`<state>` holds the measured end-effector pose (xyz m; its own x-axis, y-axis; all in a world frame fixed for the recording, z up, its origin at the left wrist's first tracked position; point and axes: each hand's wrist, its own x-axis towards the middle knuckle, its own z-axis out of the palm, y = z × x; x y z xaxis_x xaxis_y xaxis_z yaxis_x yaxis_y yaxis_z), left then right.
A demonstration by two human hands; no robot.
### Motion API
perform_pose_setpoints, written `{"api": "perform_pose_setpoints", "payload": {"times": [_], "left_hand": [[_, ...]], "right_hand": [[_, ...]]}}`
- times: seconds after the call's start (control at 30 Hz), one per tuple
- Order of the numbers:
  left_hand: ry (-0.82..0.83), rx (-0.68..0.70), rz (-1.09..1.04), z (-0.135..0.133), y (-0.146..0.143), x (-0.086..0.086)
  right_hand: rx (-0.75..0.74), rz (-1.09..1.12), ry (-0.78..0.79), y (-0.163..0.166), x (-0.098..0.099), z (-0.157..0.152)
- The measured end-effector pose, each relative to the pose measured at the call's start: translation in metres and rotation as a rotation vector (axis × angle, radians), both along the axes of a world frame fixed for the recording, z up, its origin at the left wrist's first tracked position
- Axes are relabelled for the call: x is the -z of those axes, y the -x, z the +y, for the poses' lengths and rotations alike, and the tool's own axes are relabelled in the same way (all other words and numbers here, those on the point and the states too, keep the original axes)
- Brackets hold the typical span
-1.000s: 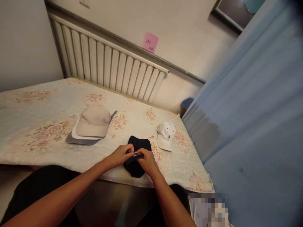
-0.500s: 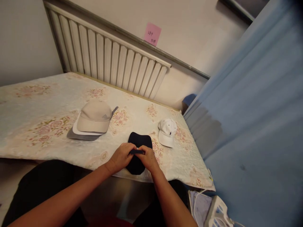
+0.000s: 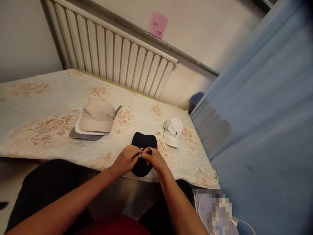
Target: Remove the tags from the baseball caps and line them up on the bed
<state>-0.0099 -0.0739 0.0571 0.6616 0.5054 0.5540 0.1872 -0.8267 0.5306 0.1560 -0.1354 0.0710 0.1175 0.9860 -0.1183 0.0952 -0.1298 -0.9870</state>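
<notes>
A dark navy cap (image 3: 143,142) lies at the near edge of the table with its back toward me. My left hand (image 3: 126,160) and my right hand (image 3: 153,158) meet over the cap's back, both pinched on its strap where a small metal buckle (image 3: 140,155) shows between the fingers. A short dark strap end sticks up from my right fingers.
A beige cap (image 3: 97,115) tops a stack of other caps at the left of the floral table cover (image 3: 36,130). A small white cap (image 3: 172,132) lies right of the navy one. A white radiator (image 3: 117,55) lines the far wall; a blue curtain (image 3: 264,124) hangs right.
The camera has shifted a little, and my hands stay on the cap's back strap. The fingers have worked closer together, and the strap end now pokes up from my right hand.
</notes>
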Motion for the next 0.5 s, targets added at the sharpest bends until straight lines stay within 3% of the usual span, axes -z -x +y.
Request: {"api": "perform_pose_setpoints", "payload": {"times": [0.23, 0.5], "left_hand": [[0.037, 0.022, -0.016, 0.000, -0.002, 0.005], [0.045, -0.028, -0.069, 0.001, -0.002, 0.008]], "right_hand": [[0.008, 0.202, 0.026, 0.001, 0.005, 0.002], [-0.074, 0.250, -0.031, -0.004, -0.013, -0.009]]}}
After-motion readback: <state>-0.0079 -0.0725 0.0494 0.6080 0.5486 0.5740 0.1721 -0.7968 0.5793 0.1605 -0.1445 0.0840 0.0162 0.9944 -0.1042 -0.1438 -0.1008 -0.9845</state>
